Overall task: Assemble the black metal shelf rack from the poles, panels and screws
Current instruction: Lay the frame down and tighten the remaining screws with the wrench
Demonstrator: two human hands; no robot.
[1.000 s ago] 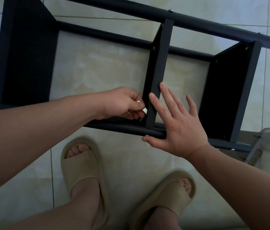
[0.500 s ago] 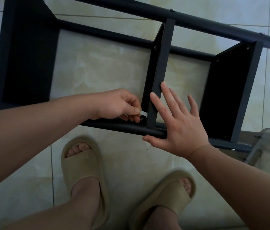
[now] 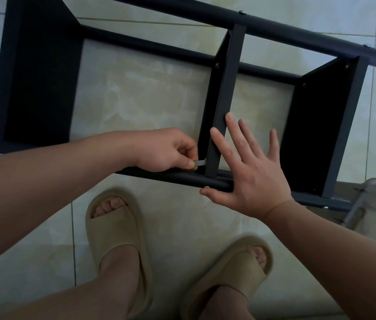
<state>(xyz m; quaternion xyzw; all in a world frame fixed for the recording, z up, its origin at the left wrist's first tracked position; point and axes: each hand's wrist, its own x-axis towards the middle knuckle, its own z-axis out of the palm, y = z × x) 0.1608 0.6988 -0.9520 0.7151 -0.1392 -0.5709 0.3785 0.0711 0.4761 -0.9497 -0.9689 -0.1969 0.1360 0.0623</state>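
While the rack [image 3: 275,24] is lying on its side on the tile floor [image 3: 147,100]: the person is standing over it in beige sandals [image 3: 115,227] and working at the corner where the middle panel [image 3: 228,88] is meeting the near pole [image 3: 175,177].
Left hand [image 3: 166,151]: it is pinching a small silver hex key [image 3: 199,162] between the thumb and curled fingers. The key's far end is disappearing behind the panel's edge, just above the near pole.
Right hand [image 3: 254,179]: it is lying open with fingers spread. Two fingertips are pressing on the panel's edge, the palm is bearing on the near pole, and the thumb is hooking under it beside a screw head [image 3: 206,187].
What is changing: over the last second the left hand has been rolling at the wrist. The key is now sticking out level toward the panel rather than sitting tucked under the fingers. The right hand is barely shifting.
What that is suggesting: the screw is probably being driven in by small turns, so this joint is likely nearing tight.
Task standing: the left panel [image 3: 41,77] and right panel [image 3: 316,135] are already sitting in the frame, and screw heads are showing at several joints, so the rack is looking close to finished.
Lying nearby: a clear plastic container [image 3: 372,204] at the right edge.
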